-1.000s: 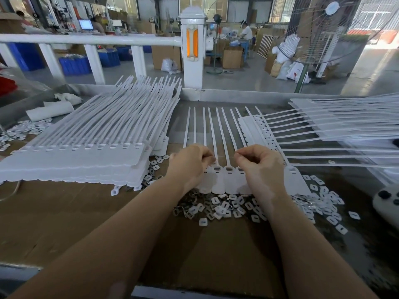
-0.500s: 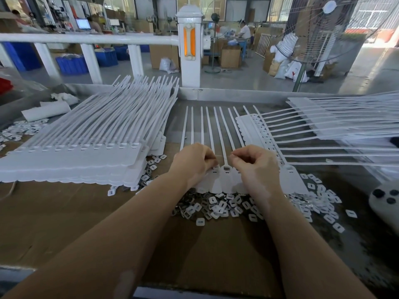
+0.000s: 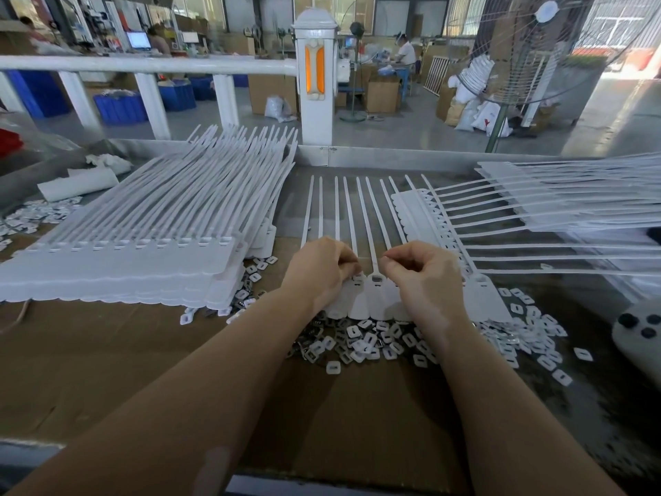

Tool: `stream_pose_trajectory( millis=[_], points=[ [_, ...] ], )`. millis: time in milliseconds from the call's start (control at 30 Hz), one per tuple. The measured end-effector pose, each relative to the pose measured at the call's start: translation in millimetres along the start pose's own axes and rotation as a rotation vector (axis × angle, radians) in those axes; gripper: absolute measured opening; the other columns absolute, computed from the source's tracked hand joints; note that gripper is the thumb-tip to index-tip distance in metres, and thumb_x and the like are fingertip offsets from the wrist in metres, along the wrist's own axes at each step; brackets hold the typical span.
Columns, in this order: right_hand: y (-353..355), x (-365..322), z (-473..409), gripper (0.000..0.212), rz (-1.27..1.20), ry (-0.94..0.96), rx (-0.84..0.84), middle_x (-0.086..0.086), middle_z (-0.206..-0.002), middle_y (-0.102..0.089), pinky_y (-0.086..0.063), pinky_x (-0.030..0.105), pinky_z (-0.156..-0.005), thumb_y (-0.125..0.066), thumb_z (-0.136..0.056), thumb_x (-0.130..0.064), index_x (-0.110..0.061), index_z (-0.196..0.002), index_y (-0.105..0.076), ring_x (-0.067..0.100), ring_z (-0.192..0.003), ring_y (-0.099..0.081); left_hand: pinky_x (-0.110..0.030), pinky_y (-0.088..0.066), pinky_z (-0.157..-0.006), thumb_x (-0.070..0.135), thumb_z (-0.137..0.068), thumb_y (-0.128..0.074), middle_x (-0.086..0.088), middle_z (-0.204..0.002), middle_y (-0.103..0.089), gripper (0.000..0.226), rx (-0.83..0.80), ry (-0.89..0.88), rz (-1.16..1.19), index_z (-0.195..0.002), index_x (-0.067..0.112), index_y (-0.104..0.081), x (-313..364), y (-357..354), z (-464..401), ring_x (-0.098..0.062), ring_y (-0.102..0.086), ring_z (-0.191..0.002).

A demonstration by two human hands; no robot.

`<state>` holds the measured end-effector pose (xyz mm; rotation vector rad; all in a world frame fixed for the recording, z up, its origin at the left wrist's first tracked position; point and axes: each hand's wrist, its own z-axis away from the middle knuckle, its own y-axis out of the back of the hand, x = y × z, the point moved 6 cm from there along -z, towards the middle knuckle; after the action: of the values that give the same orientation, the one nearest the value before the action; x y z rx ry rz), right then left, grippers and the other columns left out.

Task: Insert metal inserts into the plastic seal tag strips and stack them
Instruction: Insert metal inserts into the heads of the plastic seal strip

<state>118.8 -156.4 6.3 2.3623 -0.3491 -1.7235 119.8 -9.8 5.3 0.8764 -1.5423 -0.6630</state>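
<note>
A white plastic seal tag strip lies flat in the middle of the bench, tails pointing away from me. My left hand rests on its left tags with fingers curled at a slot. My right hand sits on the right tags, fingertips pinched together just right of an open slot; I cannot see whether an insert is between them. A heap of small inserts lies right below the strip. A tall stack of strips stands at the left.
More strips fan out at the right, tails overlapping the bench. Loose inserts scatter to the right, beside a white device with dark buttons. A metal wall and white railing bound the far side.
Both hands have stayed on the strip's tag row; the fingertips have parted a little, showing one slot between them.
</note>
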Motion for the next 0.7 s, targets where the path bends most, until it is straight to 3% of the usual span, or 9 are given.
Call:
stream_pose_trajectory(
  millis=[133, 700],
  points=[
    [-1.2, 0.7, -0.8, 0.011, -0.014, -0.003, -0.006, -0.006, -0.07, -0.065, -0.043, 0.005, -0.06, -0.068, -0.082, -0.012, -0.02, -0.075, -0.068, 0.0, -0.065, -0.058, -0.023, -0.041, -0.072, 0.022, -0.091, -0.057, -0.001, -0.096, -0.069, 0.017, 0.018, 0.02, 0.058, -0.102, 0.015, -0.07, -2.8, 1.5, -0.3, -0.013, -0.057, -0.08],
    [-1.6, 1.7, -1.6, 0.008, 0.017, 0.003, -0.007, -0.008, -0.07, -0.065, -0.042, 0.004, -0.06, -0.068, -0.082, -0.013, -0.02, -0.077, -0.069, -0.002, -0.066, -0.058, -0.026, -0.048, -0.076, 0.022, -0.084, -0.067, 0.004, -0.088, -0.07, 0.008, -0.083, 0.024, 0.019, -0.091, 0.019, -0.071, 0.8, 1.5, -6.7, -0.01, -0.06, -0.08]
  ],
)
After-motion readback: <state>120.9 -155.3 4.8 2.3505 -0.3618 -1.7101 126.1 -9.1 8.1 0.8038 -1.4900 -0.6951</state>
